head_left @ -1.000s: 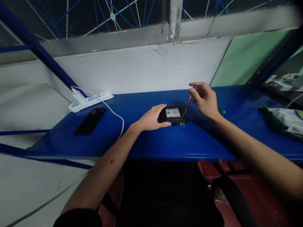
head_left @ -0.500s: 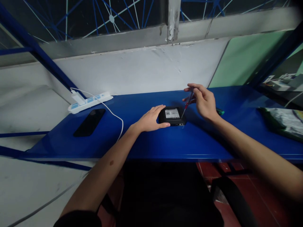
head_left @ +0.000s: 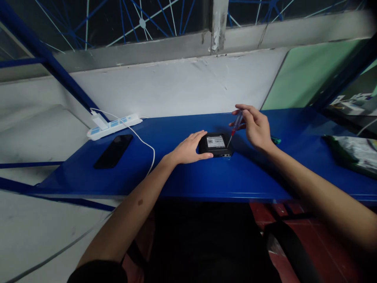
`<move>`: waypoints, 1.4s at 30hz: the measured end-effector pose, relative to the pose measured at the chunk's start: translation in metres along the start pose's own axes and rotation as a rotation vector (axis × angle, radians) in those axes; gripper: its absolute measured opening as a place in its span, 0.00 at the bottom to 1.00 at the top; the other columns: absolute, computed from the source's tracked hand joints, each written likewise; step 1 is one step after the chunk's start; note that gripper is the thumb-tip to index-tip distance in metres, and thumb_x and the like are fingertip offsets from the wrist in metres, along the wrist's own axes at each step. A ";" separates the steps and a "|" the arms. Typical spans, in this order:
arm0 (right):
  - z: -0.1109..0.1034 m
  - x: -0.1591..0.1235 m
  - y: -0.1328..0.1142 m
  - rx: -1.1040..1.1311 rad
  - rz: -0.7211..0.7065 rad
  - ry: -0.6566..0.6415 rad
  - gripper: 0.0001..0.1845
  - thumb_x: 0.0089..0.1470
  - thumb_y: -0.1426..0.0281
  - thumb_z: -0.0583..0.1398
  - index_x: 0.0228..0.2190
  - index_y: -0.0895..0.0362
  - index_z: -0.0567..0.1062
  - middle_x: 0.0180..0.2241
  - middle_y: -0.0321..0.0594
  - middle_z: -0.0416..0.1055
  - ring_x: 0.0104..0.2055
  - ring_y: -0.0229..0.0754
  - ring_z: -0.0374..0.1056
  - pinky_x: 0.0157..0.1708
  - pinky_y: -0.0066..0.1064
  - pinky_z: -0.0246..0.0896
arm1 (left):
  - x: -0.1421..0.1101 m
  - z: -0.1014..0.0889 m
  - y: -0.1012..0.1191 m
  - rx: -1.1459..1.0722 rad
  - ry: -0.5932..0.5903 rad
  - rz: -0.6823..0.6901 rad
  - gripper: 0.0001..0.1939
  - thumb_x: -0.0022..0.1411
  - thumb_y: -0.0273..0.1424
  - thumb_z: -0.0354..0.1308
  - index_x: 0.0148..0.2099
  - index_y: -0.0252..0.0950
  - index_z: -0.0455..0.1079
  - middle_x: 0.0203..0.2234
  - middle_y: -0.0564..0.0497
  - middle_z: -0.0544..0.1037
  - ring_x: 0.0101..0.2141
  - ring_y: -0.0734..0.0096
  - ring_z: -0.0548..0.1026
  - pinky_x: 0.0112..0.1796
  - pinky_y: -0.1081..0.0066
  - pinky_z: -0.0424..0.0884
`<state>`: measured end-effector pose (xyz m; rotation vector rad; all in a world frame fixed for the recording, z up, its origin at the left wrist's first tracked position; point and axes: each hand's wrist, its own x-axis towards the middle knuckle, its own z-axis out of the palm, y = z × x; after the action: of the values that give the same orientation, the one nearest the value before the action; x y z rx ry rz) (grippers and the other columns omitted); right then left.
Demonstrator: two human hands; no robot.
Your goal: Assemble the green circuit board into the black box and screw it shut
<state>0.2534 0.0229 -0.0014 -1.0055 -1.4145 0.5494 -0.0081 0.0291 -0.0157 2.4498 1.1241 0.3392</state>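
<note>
A small black box-shaped device [head_left: 211,149] with a white printed label on top and ports along its near edge lies flat on the blue table [head_left: 176,181]. My left hand [head_left: 190,148] grips its left side, thumb along the near edge and fingers at the far edge. In my right hand [head_left: 255,125] is a screwdriver [head_left: 236,124] with a clear handle and a red collar, pinched between thumb and fingers. The screwdriver leans to the right, its tip at the right part of the device's top. Whether it sits in a screw is too small to tell.
On the left lie a black phone [head_left: 113,151] and a white power strip [head_left: 114,126] with a charger [head_left: 99,120] plugged in. Its white cable [head_left: 149,146] runs toward my left forearm. A green object [head_left: 276,140] sits behind my right wrist; a plastic bag [head_left: 353,151] lies far right.
The view has shifted slightly, so everything appears a little further right. Both hands keep their places on the device and the screwdriver.
</note>
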 end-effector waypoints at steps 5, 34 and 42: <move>-0.001 0.002 0.002 -0.086 -0.054 0.020 0.20 0.58 0.50 0.62 0.47 0.48 0.76 0.36 0.39 0.74 0.28 0.40 0.74 0.26 0.37 0.74 | 0.000 -0.001 0.002 0.008 -0.009 -0.026 0.54 0.58 0.59 0.57 0.75 0.37 0.44 0.72 0.40 0.50 0.70 0.40 0.50 0.66 0.45 0.53; -0.001 0.002 0.000 -0.107 -0.054 0.010 0.18 0.60 0.51 0.59 0.44 0.48 0.75 0.37 0.39 0.74 0.26 0.38 0.72 0.25 0.35 0.73 | 0.000 0.001 -0.004 0.017 0.027 -0.009 0.49 0.59 0.61 0.55 0.73 0.42 0.49 0.71 0.41 0.53 0.69 0.42 0.52 0.64 0.43 0.56; -0.001 0.001 -0.003 -0.095 -0.036 0.012 0.20 0.59 0.50 0.61 0.46 0.49 0.76 0.37 0.40 0.77 0.27 0.40 0.73 0.28 0.38 0.75 | -0.001 0.000 -0.001 -0.002 0.029 0.005 0.48 0.59 0.60 0.56 0.72 0.42 0.50 0.70 0.40 0.55 0.68 0.41 0.54 0.63 0.43 0.58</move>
<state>0.2537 0.0222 0.0019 -1.0552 -1.4563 0.4526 -0.0091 0.0293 -0.0162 2.4535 1.1292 0.3789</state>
